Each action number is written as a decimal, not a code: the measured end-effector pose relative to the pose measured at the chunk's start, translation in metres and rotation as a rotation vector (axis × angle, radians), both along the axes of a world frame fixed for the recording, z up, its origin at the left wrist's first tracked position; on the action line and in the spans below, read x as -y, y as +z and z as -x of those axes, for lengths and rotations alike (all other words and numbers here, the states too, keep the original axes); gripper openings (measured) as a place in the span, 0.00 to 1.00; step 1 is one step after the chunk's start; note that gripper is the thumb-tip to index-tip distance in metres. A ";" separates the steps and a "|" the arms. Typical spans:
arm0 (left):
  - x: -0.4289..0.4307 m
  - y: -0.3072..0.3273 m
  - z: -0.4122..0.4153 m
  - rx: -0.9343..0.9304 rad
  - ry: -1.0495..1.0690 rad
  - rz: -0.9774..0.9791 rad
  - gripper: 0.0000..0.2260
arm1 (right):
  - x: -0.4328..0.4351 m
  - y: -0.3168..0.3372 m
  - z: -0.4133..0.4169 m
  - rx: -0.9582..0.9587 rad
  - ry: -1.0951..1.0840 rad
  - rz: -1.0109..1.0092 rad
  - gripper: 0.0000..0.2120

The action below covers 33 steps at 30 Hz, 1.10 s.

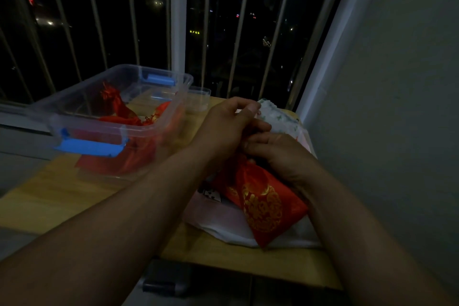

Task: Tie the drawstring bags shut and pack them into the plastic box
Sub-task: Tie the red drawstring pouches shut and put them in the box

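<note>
Head view: hands grip top of red bag.

The plastic box is seen as clear, glossy plastic with blue plastic latches; the drawstring bag is shiny red cloth printed in gold; the worktop is smooth pale wood.

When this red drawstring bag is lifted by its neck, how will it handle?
Probably floppy: the red bag creases below the right hand at its neck. Likely slippery, given its sheen. The bulged body suggests filling, so it may swing.
</note>
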State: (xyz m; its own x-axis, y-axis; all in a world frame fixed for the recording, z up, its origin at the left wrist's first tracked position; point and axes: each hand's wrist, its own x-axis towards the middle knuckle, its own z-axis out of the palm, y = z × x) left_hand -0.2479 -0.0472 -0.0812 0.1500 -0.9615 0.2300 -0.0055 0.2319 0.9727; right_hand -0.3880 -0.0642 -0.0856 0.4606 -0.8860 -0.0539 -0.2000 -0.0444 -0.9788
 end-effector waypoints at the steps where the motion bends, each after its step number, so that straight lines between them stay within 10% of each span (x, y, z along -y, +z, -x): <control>1: -0.001 -0.002 -0.002 0.079 0.024 0.011 0.11 | 0.002 -0.001 0.001 0.094 -0.042 -0.064 0.07; 9: -0.008 -0.017 -0.014 0.834 0.005 0.128 0.08 | 0.011 -0.007 0.012 0.303 -0.115 -0.210 0.07; 33: -0.017 -0.007 -0.017 0.820 -0.074 0.009 0.11 | 0.018 -0.008 0.019 -0.051 -0.162 0.213 0.08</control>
State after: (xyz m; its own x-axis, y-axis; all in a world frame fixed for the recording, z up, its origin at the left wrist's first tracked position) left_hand -0.2312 -0.0298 -0.0884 -0.1327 -0.9599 0.2470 -0.6976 0.2675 0.6647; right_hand -0.4075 -0.0824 -0.0934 0.3133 -0.9418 0.1222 -0.2700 -0.2117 -0.9393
